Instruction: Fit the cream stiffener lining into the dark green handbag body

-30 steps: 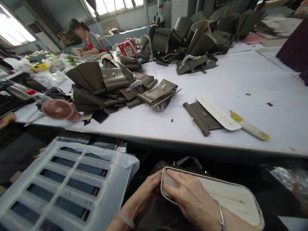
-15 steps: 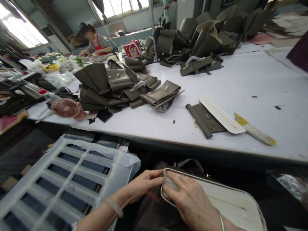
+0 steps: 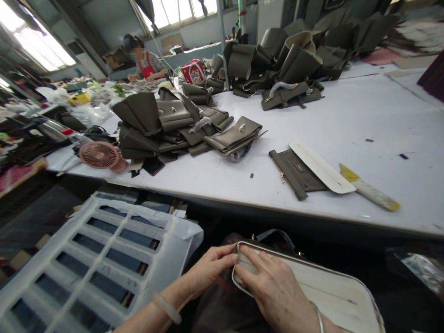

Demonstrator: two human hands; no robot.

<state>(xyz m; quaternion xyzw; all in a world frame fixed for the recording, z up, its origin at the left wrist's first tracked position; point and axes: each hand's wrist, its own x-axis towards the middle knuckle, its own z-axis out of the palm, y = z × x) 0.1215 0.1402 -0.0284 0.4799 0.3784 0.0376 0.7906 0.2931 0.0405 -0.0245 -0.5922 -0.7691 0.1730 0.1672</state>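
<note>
A dark handbag with a white oblong panel (image 3: 333, 289) facing up lies across my lap, its clear-wrapped handle (image 3: 277, 232) and gold fittings at the far side. My left hand (image 3: 211, 266) is closed on the rim at the bag's left end, thumb and fingers pinching the edge. Spread over that same end, my right hand (image 3: 274, 282) presses its fingertips onto the white panel just inside the raised rim. Part of the panel is hidden beneath the right hand and wrist.
On the white table (image 3: 215, 180) lie a flat grey-green bag piece (image 3: 298, 171), a white oblong board (image 3: 321, 166), a yellow-and-white blade-like tool (image 3: 371, 187), a pink fan (image 3: 100, 155) and piled bag parts (image 3: 138, 120). A covered rack (image 3: 114, 249) stands left. Another person (image 3: 147, 64) sits beyond.
The view has shifted slightly, so the table things appear a little farther right. Both hands stay at the same end of the bag, with hardly any visible movement.
</note>
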